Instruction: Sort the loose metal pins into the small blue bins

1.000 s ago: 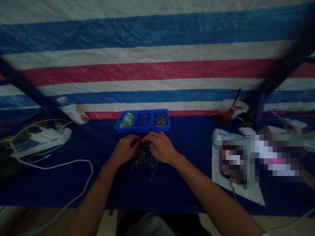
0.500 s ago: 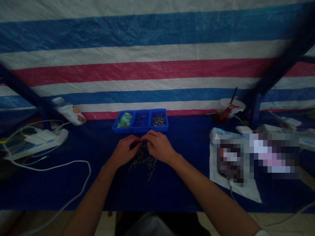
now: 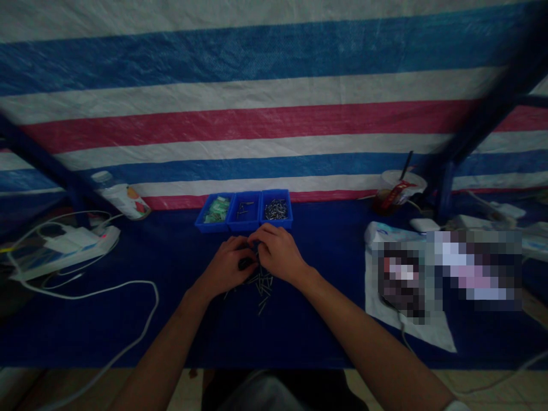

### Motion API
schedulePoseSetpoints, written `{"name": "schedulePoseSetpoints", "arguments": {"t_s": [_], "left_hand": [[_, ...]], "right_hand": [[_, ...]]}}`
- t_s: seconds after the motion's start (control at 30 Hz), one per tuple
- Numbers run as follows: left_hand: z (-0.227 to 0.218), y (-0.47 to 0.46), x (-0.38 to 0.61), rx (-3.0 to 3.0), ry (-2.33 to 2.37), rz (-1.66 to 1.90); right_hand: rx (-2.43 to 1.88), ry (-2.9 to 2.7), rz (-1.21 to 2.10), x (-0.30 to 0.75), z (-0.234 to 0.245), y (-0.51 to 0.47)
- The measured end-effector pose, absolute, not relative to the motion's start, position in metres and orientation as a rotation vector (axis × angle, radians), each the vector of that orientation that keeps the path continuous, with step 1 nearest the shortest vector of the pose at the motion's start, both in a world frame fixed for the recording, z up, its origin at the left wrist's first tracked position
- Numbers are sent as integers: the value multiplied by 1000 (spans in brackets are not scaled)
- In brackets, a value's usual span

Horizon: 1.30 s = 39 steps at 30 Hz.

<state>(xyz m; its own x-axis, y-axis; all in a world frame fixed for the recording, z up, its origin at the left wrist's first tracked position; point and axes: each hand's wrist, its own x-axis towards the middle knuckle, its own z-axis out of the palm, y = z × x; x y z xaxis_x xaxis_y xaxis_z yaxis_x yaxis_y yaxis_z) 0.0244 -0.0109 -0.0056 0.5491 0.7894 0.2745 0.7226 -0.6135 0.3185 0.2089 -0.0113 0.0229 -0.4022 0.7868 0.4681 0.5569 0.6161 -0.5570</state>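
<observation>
Left hand: left hand (image 3: pixel 225 267) is resting low over the near side of the loose pile, its fingers (image 3: pixel 234 244) curling inward.
Right hand: right hand (image 3: pixel 278 254) is arching over the pile, its fingertips (image 3: pixel 257 233) pointing down and meeting the left hand's near the middle.
Finger state: both sets are closed in toward the pile; whether they are gripping anything, I cannot tell.
Between hands: a dark object (image 3: pixel 246 264) is showing, too shadowed to identify.
Pile: metal pins (image 3: pixel 262 288) are lying loose on the blue tarpaulin tabletop (image 3: pixel 141 337), partly under both hands.
Bins: three blue parts bins (image 3: pixel 244 227) are standing side by side just beyond the hands, holding green packets (image 3: pixel 217 209) on the left, a few pins in the middle, and many on the right.
Nearby: a white cable (image 3: pixel 148 299) is looping left of the left forearm; a power strip (image 3: pixel 64 248) is lying farther left.
Risk, scatter: a wide hand movement could be rolling thin pins away across the cloth.
Risk, mix-up: with the bins touching, a hurried drop could be landing in the wrong one.
Risk, spill: knuckles catching a bin wall could be tipping it.
Risk, visibility: dim light and dark cloth could be hiding stray pins.
</observation>
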Motion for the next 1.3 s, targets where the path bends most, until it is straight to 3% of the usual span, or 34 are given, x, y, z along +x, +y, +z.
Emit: {"name": "schedulePoseSetpoints", "arguments": {"t_s": [1.3], "left_hand": [[5,-16,46,2791,1530,247]], "right_hand": [[-1019,-2040,395,207,16,-8]]}}
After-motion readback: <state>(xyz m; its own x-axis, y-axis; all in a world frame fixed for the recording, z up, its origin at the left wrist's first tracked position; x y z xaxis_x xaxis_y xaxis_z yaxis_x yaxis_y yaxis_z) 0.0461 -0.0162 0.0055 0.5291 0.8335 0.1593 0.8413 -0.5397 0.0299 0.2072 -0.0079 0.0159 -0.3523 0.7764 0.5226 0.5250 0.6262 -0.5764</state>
